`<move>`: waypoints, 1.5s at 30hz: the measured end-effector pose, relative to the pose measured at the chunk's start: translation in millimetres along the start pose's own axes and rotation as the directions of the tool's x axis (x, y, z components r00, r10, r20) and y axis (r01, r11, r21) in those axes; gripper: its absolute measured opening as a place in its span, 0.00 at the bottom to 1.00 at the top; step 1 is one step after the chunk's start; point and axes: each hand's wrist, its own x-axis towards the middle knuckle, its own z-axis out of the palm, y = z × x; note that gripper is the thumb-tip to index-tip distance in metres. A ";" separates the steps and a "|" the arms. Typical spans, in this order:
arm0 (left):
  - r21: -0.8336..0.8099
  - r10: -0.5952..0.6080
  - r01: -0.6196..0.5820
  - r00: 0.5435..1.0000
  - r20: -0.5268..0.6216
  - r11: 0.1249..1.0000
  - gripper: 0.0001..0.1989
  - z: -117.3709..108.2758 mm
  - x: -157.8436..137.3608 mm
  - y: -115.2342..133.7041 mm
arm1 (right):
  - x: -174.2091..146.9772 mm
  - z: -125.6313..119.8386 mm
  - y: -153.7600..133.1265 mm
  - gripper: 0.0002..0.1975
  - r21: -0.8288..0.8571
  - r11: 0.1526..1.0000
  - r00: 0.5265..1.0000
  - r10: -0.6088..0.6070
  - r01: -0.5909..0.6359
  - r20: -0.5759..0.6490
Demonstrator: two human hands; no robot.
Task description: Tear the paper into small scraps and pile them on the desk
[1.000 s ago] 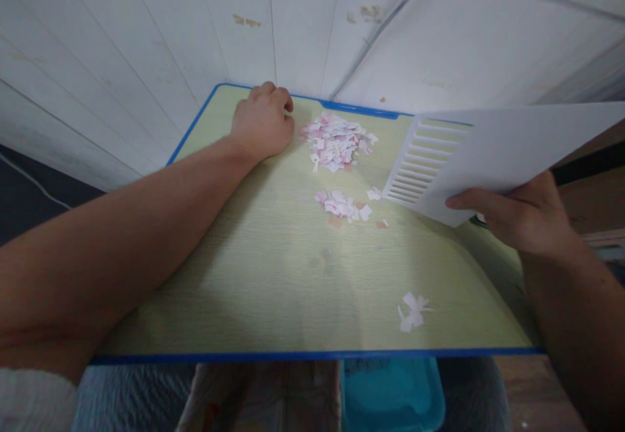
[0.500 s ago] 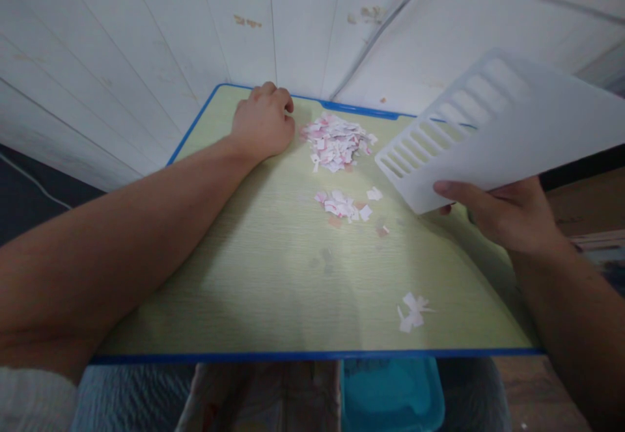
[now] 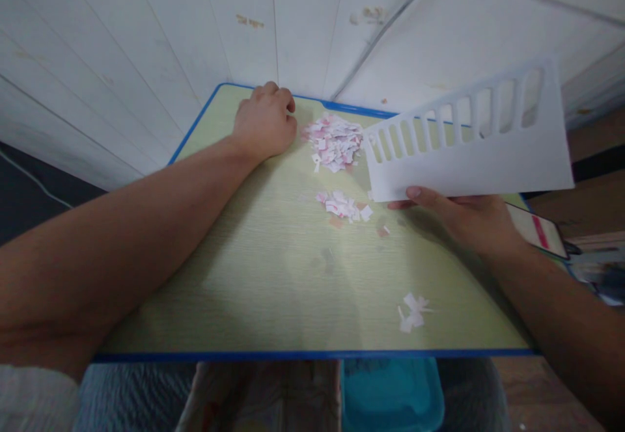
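A white slotted plastic panel [image 3: 469, 165] is tilted above the right part of the table, gripped along its lower edge by my right hand [image 3: 463, 217]. Its left end overlaps the right side of a heap of small white and pink paper scraps [image 3: 334, 142]. My left hand [image 3: 266, 120] rests loosely curled on the table, just left of the heap, with nothing visible in it. A smaller cluster of scraps [image 3: 342, 205] lies below the heap. More white paper bits [image 3: 414, 311] sit near the front right.
The green table [image 3: 234, 276] has a blue rim and stands against a white panelled wall [image 3: 195, 22] with a grey cable [image 3: 385, 28]. A phone-like device [image 3: 534, 229] lies at the right edge. Below the front edge are a turquoise bin [image 3: 393, 396] and a brownish open container [image 3: 273, 396].
My right hand has moved the panel left and turned it, so its slotted side faces up and its end reaches the heap. The device on the right has come into view. My left hand stays put.
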 end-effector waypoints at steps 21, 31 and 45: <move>-0.047 0.022 -0.022 1.000 0.004 0.999 0.23 -2.5 -0.1 -2.8 | 6.4 -3.6 -3.3 0.09 0.048 0.998 0.998 0.031 -0.028 -0.058; -0.064 0.014 -0.014 1.000 -0.006 0.998 0.21 -1.9 -0.4 -3.4 | 14.2 -18.5 -2.4 0.15 0.040 0.999 0.999 -0.009 0.010 -0.032; -0.062 0.022 -0.022 1.000 -0.002 0.998 0.23 -0.6 -0.5 -4.1 | -0.2 -37.2 -9.3 0.14 0.116 0.992 0.939 0.005 -0.048 0.344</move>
